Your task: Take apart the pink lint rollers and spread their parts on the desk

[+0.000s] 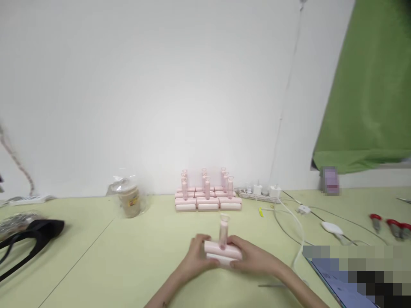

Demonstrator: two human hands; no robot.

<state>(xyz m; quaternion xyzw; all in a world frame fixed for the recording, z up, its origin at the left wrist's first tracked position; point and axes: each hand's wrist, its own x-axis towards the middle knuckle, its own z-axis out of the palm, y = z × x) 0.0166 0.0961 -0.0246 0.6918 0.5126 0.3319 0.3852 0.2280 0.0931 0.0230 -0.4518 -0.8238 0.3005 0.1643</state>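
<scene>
Between both hands is a pink roller-like piece (pixel 224 258), with a white cylinder along its front and a translucent pink upright handle with a loop on top. My left hand (pixel 198 254) grips its left end, thumb along the lower front. On the right end, my right hand (pixel 257 256) closes with fingers over the top and thumb below. The piece is held low over the near part of the table. Behind it, several matching pink pieces (pixel 208 200) stand side by side in rows against the wall, handles up. What kind of article they are I cannot tell.
A bagged drink cup (pixel 130 201) stands at the left back on the pale green table (pixel 96 256). A black strap-like item (pixel 38 231) lies far left. To the right are a power strip (pixel 257 194), cables, red-handled tools (pixel 394 226) and a partly blurred tablet-like device (pixel 334 278).
</scene>
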